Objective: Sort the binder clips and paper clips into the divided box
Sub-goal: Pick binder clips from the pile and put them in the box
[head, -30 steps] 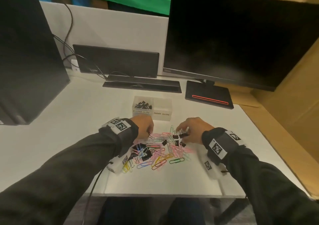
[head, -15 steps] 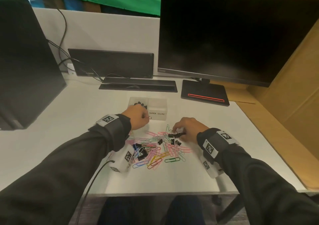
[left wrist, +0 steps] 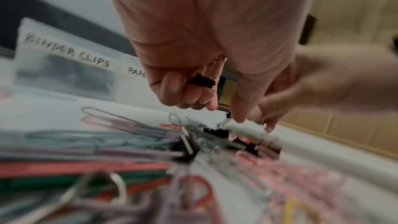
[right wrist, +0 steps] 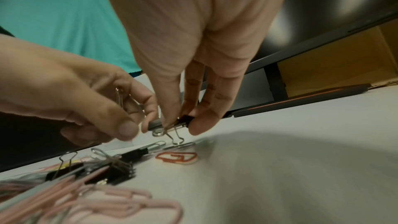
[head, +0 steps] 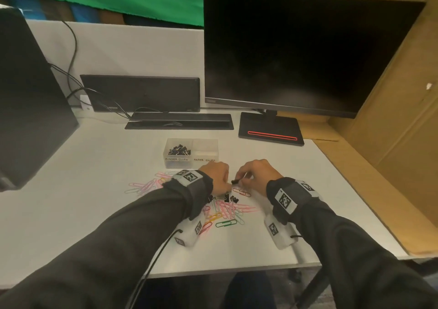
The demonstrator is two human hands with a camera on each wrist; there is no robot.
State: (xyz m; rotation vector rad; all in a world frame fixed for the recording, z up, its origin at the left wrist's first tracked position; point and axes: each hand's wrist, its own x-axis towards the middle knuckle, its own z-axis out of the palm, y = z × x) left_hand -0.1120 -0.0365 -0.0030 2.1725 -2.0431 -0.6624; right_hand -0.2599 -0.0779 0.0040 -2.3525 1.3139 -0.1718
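Observation:
The clear divided box (head: 167, 164) stands past the pile; its left cell, marked BINDER CLIPS, holds several black binder clips (head: 179, 149), and I see nothing in the PAPER CLIPS cell (head: 205, 147). My right hand (head: 241, 178) pinches a black binder clip (right wrist: 184, 120) just above the table. My left hand (head: 228, 185) meets it there, its fingers curled round another black binder clip (left wrist: 201, 81). In the right wrist view the left fingertips (right wrist: 150, 126) touch the pinched clip. Below both hands lies the mixed pile of coloured paper clips and black binder clips (head: 227, 210).
Loose pink paper clips (head: 147, 185) lie left of my left wrist, a red one (right wrist: 177, 157) under my right hand. A monitor (head: 296, 54) and its stand base (head: 271, 133) sit behind on the right, a keyboard (head: 179, 121) behind the box, a dark case (head: 28, 95) at far left.
My left hand has come back from the front of the box to the pile and now meets my right hand. The right hand has kept its pinch on a binder clip.

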